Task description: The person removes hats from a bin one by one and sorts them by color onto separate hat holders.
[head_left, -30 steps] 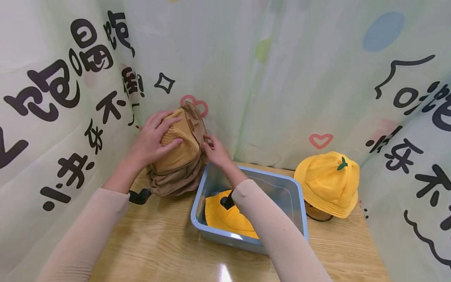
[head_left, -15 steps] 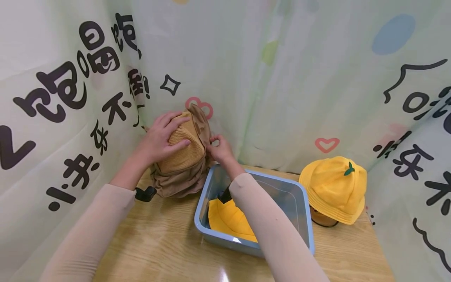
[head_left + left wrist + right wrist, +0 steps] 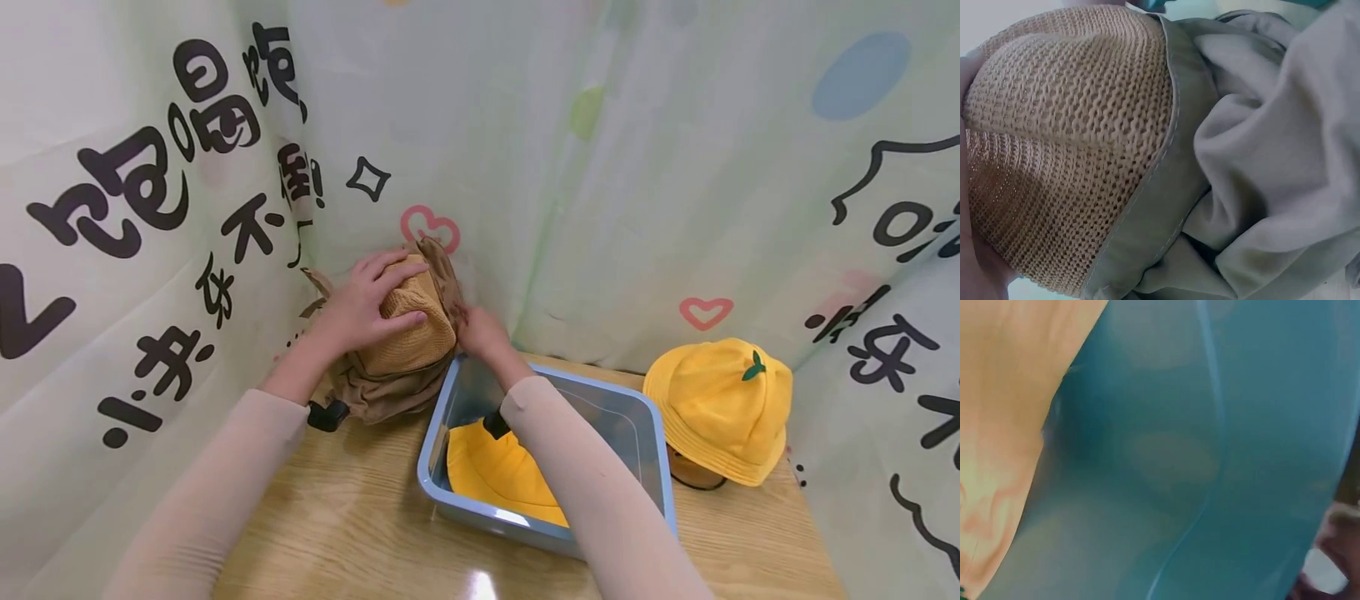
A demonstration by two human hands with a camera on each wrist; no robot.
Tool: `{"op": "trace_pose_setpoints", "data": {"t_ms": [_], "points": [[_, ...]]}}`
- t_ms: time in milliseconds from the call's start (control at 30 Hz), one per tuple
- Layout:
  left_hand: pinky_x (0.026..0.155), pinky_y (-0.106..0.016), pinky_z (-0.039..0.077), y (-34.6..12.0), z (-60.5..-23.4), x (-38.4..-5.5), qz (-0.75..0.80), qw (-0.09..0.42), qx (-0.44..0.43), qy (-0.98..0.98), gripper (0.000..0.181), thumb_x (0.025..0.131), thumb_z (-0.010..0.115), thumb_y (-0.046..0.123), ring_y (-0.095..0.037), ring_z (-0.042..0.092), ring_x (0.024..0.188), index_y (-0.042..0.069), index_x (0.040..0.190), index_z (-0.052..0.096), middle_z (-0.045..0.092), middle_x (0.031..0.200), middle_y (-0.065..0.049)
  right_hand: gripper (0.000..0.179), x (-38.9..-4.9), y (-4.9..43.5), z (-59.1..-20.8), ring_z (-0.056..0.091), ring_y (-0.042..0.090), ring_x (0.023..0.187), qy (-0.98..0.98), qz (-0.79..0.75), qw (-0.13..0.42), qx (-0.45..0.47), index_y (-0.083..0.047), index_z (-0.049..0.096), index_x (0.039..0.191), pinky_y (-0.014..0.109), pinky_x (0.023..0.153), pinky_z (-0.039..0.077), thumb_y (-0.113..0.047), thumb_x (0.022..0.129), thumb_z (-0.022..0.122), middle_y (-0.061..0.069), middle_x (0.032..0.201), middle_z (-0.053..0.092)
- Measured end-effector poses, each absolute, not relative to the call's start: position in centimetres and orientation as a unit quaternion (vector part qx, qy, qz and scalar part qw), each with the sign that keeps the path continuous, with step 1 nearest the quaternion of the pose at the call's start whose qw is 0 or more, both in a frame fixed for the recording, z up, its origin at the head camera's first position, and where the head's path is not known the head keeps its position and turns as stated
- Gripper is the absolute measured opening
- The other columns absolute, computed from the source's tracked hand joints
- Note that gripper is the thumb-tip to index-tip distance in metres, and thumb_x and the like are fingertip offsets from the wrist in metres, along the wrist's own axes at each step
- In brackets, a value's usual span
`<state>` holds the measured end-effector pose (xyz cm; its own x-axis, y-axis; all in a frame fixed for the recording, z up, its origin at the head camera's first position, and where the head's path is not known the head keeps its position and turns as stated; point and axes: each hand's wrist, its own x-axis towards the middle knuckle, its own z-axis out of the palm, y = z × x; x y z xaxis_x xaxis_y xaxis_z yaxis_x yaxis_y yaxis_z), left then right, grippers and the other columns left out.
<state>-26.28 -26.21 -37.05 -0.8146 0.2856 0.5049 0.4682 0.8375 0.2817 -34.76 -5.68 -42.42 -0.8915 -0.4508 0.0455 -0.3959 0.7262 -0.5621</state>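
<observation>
Bag [image 3: 426, 337]: coarse tan knit, rumpled smooth cloth
Left hand [image 3: 363, 304]: spread over bag
Right hand [image 3: 482, 333]: curled, pinching bag's edge

Looks like a little curtained-off nook, tbh can't tell if it's in a home, an office or a shop. Pale curtains [image 3: 487, 125] with chunky black lettering [image 3: 129, 418], pink hearts [image 3: 706, 326] and coloured blobs [image 3: 861, 77] close in the back and sides of a wood-grain desk [image 3: 352, 500]. Stuff there is pretty everyday: blue bin [image 3: 465, 501], yellow hat [image 3: 712, 400], brown bag [image 3: 416, 350].
</observation>
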Motion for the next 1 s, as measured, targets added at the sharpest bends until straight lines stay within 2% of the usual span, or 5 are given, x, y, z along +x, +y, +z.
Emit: {"op": "trace_pose_setpoints", "data": {"t_ms": [133, 367, 667, 900, 1000], "points": [[0.108, -0.061, 0.035, -27.1, -37.1, -26.5, -0.233, 0.201, -0.176, -0.935, 0.077, 0.082, 0.077, 0.051, -0.036, 0.036, 0.141, 0.030, 0.148, 0.047, 0.039, 0.156, -0.007, 0.046, -34.3, -6.6, -41.0, 0.051, 0.030, 0.133, 0.857, -0.431, -0.004, -0.282, -0.009, 0.045, 0.150, 0.043, 0.110, 0.041, -0.028, 0.109, 0.037, 0.014, 0.144, 0.056], [0.115, -0.060, 0.027, -28.8, -37.3, -26.7, -0.292, 0.135, -0.140, -0.936, 0.089, 0.083, 0.069, 0.063, -0.029, 0.030, 0.147, 0.031, 0.157, 0.031, 0.031, 0.162, -0.002, 0.055, -34.5, -7.5, -39.0, 0.020, 0.022, 0.152, 0.808, -0.460, 0.157, -0.333, -0.012, 0.027, 0.158, 0.037, 0.123, 0.018, -0.038, 0.110, 0.024, 0.006, 0.164, 0.026], [0.118, -0.056, 0.023, -30.4, -38.5, -28.0, -0.382, 0.106, -0.109, -0.912, 0.102, 0.085, 0.019, 0.087, -0.037, 0.029, 0.147, 0.018, 0.159, 0.026, 0.030, 0.162, -0.014, 0.056, -36.0, -8.0, -38.8, 0.014, 0.023, 0.154, 0.817, -0.425, 0.192, -0.339, -0.009, 0.021, 0.159, 0.036, 0.123, 0.016, -0.038, 0.111, 0.020, 0.007, 0.166, 0.021], [0.119, -0.058, 0.018, -31.1, -39.4, -28.2, -0.413, 0.090, -0.069, -0.904, 0.081, 0.097, 0.013, 0.072, -0.038, 0.026, 0.148, 0.022, 0.159, 0.026, 0.028, 0.163, -0.012, 0.056, -36.8, -8.4, -37.9, 0.011, 0.022, 0.154, 0.824, -0.401, 0.216, -0.338, -0.007, 0.017, 0.159, 0.035, 0.124, 0.014, -0.035, 0.111, 0.020, 0.007, 0.167, 0.016], [0.119, -0.058, 0.018, -31.2, -39.7, -28.4, -0.426, 0.074, -0.038, -0.901, 0.082, 0.097, 0.011, 0.073, -0.039, 0.026, 0.148, 0.021, 0.159, 0.026, 0.028, 0.163, -0.013, 0.055, -37.1, -8.5, -37.8, 0.011, 0.023, 0.154, 0.831, -0.393, 0.221, -0.326, -0.009, 0.017, 0.160, 0.037, 0.124, 0.014, -0.033, 0.111, 0.025, 0.007, 0.167, 0.015]]}}
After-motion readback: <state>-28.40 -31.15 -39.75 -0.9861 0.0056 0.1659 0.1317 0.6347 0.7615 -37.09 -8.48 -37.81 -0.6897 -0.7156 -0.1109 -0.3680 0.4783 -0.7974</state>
